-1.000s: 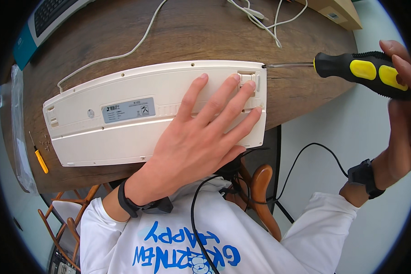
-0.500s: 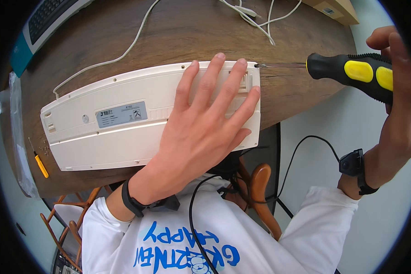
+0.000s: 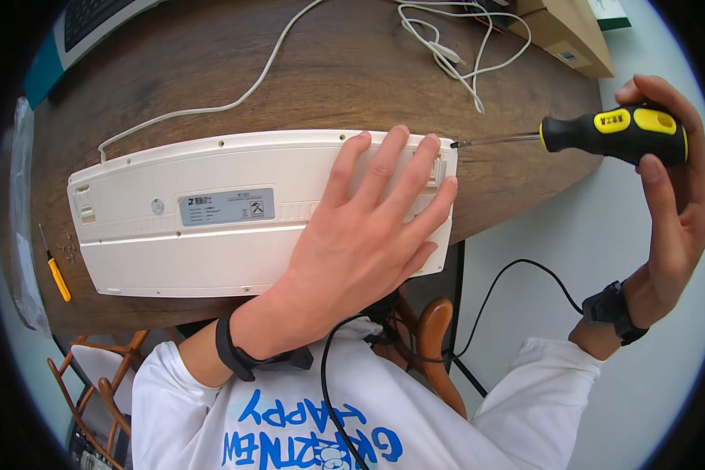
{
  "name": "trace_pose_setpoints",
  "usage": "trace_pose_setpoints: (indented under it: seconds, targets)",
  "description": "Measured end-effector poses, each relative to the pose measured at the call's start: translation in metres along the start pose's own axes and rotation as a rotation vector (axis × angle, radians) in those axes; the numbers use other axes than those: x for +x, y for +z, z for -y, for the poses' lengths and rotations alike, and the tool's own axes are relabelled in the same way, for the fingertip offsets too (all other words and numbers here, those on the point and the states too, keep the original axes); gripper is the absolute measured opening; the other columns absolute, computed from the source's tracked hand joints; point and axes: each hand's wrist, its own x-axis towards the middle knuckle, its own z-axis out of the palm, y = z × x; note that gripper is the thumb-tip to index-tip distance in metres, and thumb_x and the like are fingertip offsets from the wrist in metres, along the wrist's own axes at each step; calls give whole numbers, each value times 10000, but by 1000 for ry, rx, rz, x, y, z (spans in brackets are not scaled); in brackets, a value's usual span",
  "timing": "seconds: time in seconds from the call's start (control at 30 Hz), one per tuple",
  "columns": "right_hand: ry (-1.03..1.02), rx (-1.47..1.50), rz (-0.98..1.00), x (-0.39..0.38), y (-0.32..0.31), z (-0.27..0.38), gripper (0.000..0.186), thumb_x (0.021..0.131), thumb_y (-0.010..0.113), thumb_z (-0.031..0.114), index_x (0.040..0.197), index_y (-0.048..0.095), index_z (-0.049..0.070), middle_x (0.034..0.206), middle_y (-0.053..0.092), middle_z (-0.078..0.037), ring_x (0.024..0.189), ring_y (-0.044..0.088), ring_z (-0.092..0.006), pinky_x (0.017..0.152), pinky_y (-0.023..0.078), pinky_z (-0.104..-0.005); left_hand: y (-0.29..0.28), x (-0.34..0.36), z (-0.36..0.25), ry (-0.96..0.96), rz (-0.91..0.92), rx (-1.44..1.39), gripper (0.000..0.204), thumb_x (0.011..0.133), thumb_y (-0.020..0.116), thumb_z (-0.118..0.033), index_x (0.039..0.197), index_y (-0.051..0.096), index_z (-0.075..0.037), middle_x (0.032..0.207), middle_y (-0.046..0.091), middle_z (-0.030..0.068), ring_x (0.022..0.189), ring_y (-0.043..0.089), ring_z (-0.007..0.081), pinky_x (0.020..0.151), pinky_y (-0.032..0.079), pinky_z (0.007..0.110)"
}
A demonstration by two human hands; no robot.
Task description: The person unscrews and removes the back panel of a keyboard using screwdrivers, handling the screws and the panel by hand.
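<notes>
A white keyboard [image 3: 149, 262] lies upside down on the table, its underside with a silver label [image 3: 226, 207] facing up. Across its right part my left hand [image 3: 364, 207] rests flat, fingers spread. My right hand [image 3: 674, 168] grips the black and yellow handle of a screwdriver [image 3: 615, 133] between thumb and fingers. The screwdriver's shaft runs level to the left, and its tip is at the screw hole in the keyboard's far right corner. Screw holes line the far edge.
A small yellow screwdriver [image 3: 59, 280] lies left of the keyboard beside several tiny screws [image 3: 69, 249]. White cable [image 3: 251, 86] crosses the wooden table [image 3: 345, 70]. A cardboard box [image 3: 564, 35] stands at the far right, another keyboard [image 3: 94, 23] far left. A wooden chair [image 3: 435, 337] is below the table edge.
The handle has turned, showing different yellow patches, and the right fingers have shifted, with the thumb now beneath it. The whole view has shifted slightly. My left hand stays on the keyboard.
</notes>
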Motion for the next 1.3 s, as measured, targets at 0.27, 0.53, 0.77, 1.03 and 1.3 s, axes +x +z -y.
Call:
trace_pose_setpoints:
  seconds: [0.27, 0.53, 0.77, 1.03, 1.3]
  targets:
    - [99, -226, -208, -8, 21, 16, 577, 1078, 403, 534, 1220, 698, 58, 1016, 731, -106, 899, 695, -160, 821, 569, -280, 2, 0, -2, 13, -9, 29, 590, 841, 746, -362, 1384, 577, -204, 1541, 442, 125, 1425, 403, 355, 1188, 247, 563]
    - [58, -197, -157, -14, 13, 23, 437, 1031, 560, 373, 1324, 613, 52, 1212, 654, -115, 1096, 634, -205, 982, 489, -307, 5, 0, -3, 11, -16, 43, 578, 860, 728, -365, 1390, 567, -199, 1549, 427, 128, 1435, 389, 357, 1194, 239, 566]
    - [-40, -121, -155, -10, 17, 15, 531, 1014, 540, 392, 1408, 549, 37, 1267, 621, -135, 1087, 628, -215, 988, 471, -320, 4, 1, -4, 20, -12, 33, 574, 862, 724, -361, 1388, 567, -195, 1547, 428, 134, 1433, 390, 359, 1193, 236, 567]
    - [37, -272, -228, -14, 16, 21, 480, 991, 612, 403, 1319, 653, 55, 1112, 715, -128, 932, 676, -174, 847, 527, -266, 5, 2, -4, 31, -16, 31, 567, 865, 721, -361, 1386, 571, -194, 1558, 421, 135, 1436, 390, 360, 1198, 231, 559]
    - [-311, 100, 130, -10, -11, 7, 409, 955, 564, 155, 1307, 614, -48, 1349, 583, -241, 1160, 632, -307, 963, 518, -356, 3, 1, -4, 19, 5, 53, 577, 854, 734, -369, 1386, 580, -205, 1554, 435, 131, 1435, 396, 355, 1200, 231, 556]
